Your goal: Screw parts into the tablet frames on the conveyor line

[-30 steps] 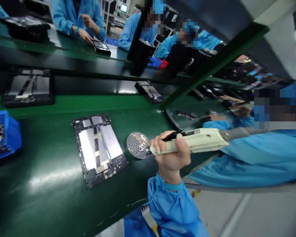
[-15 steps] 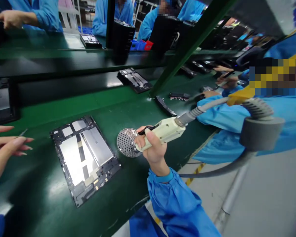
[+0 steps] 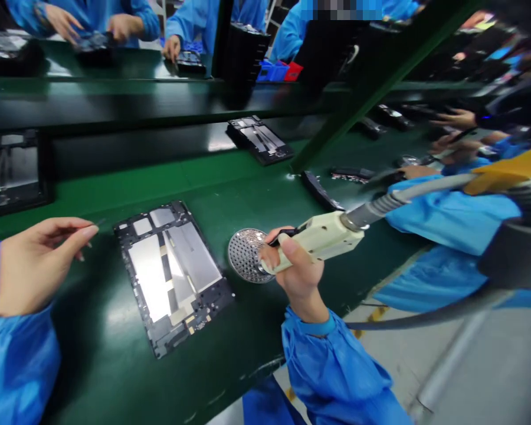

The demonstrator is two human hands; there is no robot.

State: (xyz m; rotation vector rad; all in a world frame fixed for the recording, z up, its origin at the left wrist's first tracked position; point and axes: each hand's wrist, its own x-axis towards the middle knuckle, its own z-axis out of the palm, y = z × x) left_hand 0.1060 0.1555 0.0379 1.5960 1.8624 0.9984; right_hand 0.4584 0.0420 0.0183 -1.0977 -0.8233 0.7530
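Observation:
A black tablet chassis [image 3: 172,277] with silver panels lies flat on the green conveyor belt [image 3: 92,195]. My left hand [image 3: 39,265] hovers just left of it, pinching slim tweezers [image 3: 96,224] whose tip stops short of the chassis edge. To the right of the chassis, my right hand [image 3: 296,271] grips a cream handheld tool [image 3: 323,239] fed by a grey hose [image 3: 393,200]. Its round perforated metal head [image 3: 246,255] sits low over the belt, with small glinting bits on its face. Whether that head touches the belt is hard to tell.
Another tablet chassis [image 3: 259,139] lies farther up the belt, and a co-worker's hands [image 3: 451,139] work at the right. A green steel strut [image 3: 371,88] crosses the view. The belt's near edge drops to a grey floor [image 3: 469,366].
My left hand with the tweezers has entered from the left edge and moved closer to the chassis. My right hand still grips the tool, and the whole view has swung slightly.

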